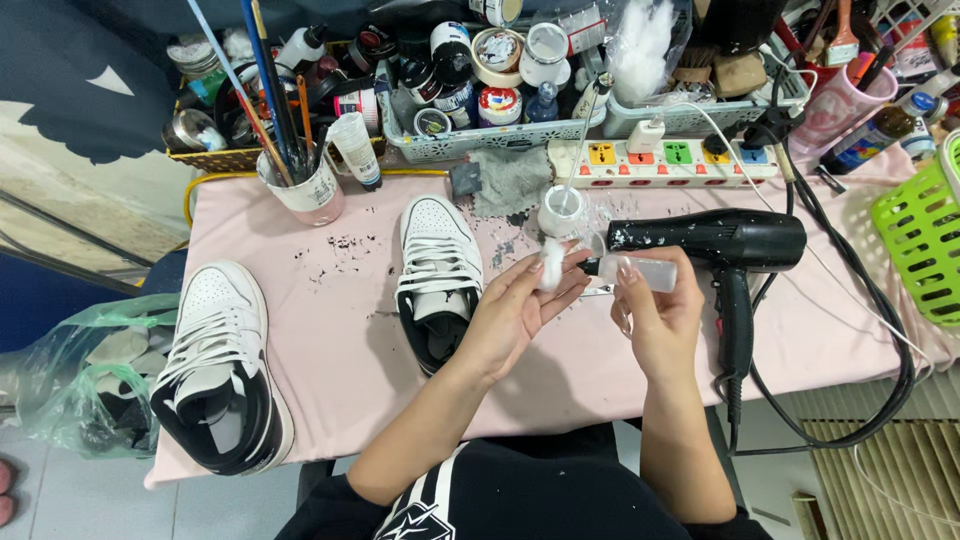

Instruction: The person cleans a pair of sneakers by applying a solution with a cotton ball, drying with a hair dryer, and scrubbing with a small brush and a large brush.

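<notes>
My left hand [520, 305] pinches a small white cotton wad [552, 266] between thumb and fingers over the pink table. My right hand [655, 310] grips a small clear bottle [640, 272] lying sideways, its black nozzle pointing left and touching the wad. A black and white sneaker [437, 275] lies just left of my left hand. A second black and white sneaker [222, 365] rests at the table's left edge.
A black hair dryer [722, 242] lies right of my hands, its cord looping off the table. Behind are a small white jar [561, 211], a power strip [665, 162], a brush cup [303, 190], trays of paint bottles [480, 95] and a green basket [925, 240].
</notes>
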